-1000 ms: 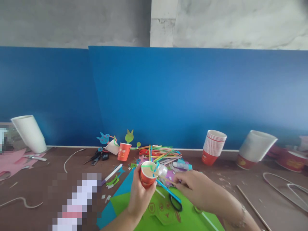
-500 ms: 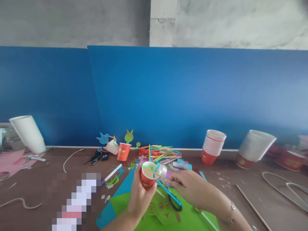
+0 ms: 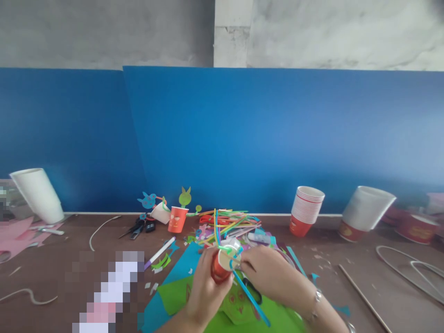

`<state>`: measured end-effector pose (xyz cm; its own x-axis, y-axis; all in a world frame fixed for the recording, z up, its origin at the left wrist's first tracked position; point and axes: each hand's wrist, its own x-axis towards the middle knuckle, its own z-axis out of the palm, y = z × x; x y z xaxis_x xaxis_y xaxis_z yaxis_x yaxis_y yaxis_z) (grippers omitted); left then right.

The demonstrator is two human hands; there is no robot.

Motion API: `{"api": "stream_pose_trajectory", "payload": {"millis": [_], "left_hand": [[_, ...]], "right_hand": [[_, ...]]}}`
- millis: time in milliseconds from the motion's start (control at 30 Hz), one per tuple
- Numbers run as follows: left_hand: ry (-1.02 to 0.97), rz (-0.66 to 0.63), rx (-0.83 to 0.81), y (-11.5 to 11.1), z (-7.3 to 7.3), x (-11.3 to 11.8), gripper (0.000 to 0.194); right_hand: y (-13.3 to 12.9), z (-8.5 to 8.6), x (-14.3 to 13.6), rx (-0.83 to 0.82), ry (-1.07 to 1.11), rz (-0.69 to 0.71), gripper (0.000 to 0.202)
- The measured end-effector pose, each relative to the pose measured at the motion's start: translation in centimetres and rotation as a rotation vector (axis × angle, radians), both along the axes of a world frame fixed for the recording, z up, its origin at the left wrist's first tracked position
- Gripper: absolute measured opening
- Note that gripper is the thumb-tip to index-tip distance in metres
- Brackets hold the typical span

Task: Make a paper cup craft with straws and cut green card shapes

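Observation:
My left hand point(image 3: 208, 282) is wrapped round a red paper cup point(image 3: 219, 268), its open mouth tilted up and to the right. Green and blue straws pass through the cup's mouth, and a long blue straw point(image 3: 251, 298) slants down to the right from it. At the rim my right hand point(image 3: 263, 263) has its fingers closed on a thin tan stick point(image 3: 227, 254) that crosses the opening. Its fingertips are partly hidden. Beneath both hands lies green paper point(image 3: 211, 319) with a drawn animal face point(image 3: 239, 303); black scissor handles point(image 3: 255, 290) show beside it.
A pile of coloured straws point(image 3: 232, 222) lies behind the cup. To its left stand a red cup point(image 3: 178, 219) with a green paper animal and a tipped white cup point(image 3: 161, 212). Stacked cups point(image 3: 307, 210) and a larger stack point(image 3: 366, 212) stand right. A marker point(image 3: 159, 253) lies left.
The cup in my left hand has moved slightly right and down and tilts more to the right. My right hand has come closer to its rim, and the blue straw hangs lower.

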<state>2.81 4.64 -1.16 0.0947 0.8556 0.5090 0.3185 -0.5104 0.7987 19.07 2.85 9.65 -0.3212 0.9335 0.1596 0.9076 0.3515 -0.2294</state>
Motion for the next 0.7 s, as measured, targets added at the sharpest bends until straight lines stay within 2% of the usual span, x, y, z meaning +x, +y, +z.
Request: {"api": "stream_pose_trajectory", "payload": {"millis": [133, 333, 400, 500, 533, 600, 700], "left_hand": [[-0.037, -0.061, 0.011, 0.1, -0.1, -0.1, 0.044], [-0.136, 0.054, -0.099, 1.0, -0.4, -0.4, 0.035], [-0.211, 0.069, -0.138, 1.5, -0.2, -0.8, 0.035], [-0.348, 0.114, -0.156, 2.1, 0.0, -1.1, 0.041], [-0.385, 0.113, -0.161, 2.2, 0.0, -1.0, 0.043], [-0.419, 0.074, -0.176, 2.3, -0.1, -0.8, 0.043], [-0.399, -0.003, -0.203, 2.2, -0.5, -0.4, 0.043]], "right_hand": [[-0.5, 1.2, 0.9, -0.063, -0.13, -0.035, 0.031], [-1.0, 2.2, -0.1, -0.091, -0.25, -0.187, 0.021], [-1.0, 2.7, 1.3, -0.066, -0.205, -0.201, 0.02], [-0.5, 3.3, 4.8, -0.154, -0.092, -0.255, 0.014], [-0.1, 3.3, 5.8, -0.18, -0.054, -0.264, 0.015], [1.0, 2.7, 7.1, -0.118, -0.002, -0.316, 0.02], [2.7, 1.1, 6.4, -0.131, -0.082, -0.356, 0.027]]}}
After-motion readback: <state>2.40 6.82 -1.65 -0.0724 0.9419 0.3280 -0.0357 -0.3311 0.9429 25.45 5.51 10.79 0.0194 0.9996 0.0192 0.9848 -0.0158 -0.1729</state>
